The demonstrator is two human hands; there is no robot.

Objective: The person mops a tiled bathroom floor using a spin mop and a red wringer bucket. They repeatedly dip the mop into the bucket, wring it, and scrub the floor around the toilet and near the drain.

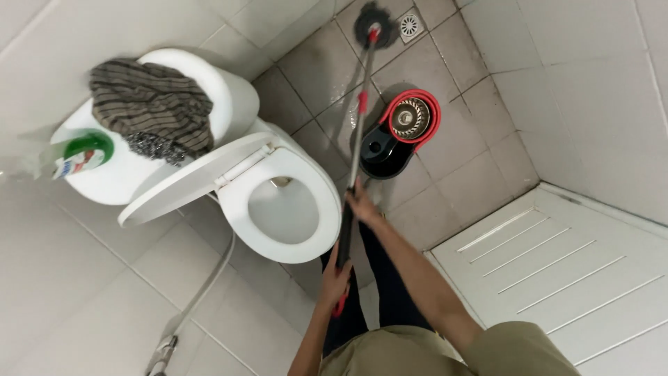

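Here both hands, left hand [336, 278] and right hand [362, 205], grip the mop handle [356, 139] between toilet [278, 209] and bucket [400, 136]

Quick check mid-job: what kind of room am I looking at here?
A small tiled bathroom: a white ceramic toilet with its lid up, a round metal floor drain in the wet grey tiles, and a red-and-black spin mop bucket.

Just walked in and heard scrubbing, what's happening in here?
A person holds a mop with both hands, right hand higher on the handle, left hand near its end. The mop head rests on the wet floor tiles by the drain. A spin bucket stands beside the toilet.
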